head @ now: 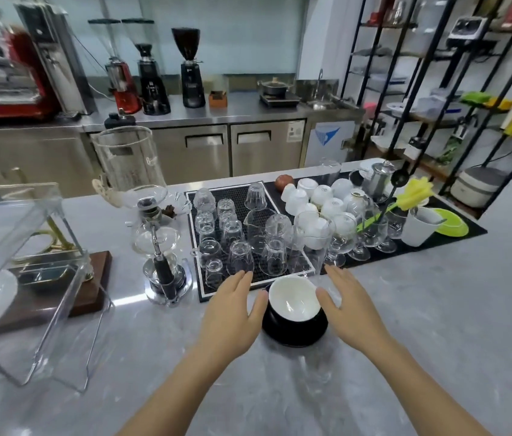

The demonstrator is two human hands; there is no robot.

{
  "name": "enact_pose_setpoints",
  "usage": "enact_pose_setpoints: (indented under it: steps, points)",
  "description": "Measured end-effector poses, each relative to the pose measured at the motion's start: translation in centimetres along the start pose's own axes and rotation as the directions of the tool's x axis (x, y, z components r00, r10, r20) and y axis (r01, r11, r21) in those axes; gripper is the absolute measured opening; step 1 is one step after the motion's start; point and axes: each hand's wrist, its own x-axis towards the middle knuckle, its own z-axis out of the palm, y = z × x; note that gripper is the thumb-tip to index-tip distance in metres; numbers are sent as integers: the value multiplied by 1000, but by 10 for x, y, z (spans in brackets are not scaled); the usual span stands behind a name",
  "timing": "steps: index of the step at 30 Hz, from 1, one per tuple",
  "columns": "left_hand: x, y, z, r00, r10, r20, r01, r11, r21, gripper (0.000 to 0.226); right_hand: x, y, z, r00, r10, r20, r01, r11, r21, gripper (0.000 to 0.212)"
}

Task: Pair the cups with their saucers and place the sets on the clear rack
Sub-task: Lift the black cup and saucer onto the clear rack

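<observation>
A cup (292, 298), dark outside and white inside, sits on a black saucer (295, 336) on the grey counter in front of me. My left hand (232, 313) is just left of the set with straight fingers, its thumb close to the cup's rim. My right hand (349, 306) mirrors it on the right, fingers straight, thumb near the cup's other side. Neither hand grips anything. The clear rack (28, 278) stands at the left edge of the counter. Several white cups (320, 199) lie upside down on a black mat farther back.
A black mat (210, 294) crowded with upturned glasses lies just behind the cup. A siphon coffee maker (160, 247) stands left of it. Stemmed glasses (367, 234), a white mug (421, 226) and a green plate (454, 226) are at the right. A wooden tray (91, 297) sits beside the rack.
</observation>
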Motion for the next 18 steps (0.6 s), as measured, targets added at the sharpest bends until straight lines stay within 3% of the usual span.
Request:
enact_pose_setpoints:
  steps: [14,18]
  points:
    - [14,-2,54,983,-184,18,185,982,-32,64,32,47,17,982,101,160,-135,967,218,58]
    - [18,-3,64,968,-249,9,249,967,-51,70,37,53,22,979,108,172,-150,956,251,48]
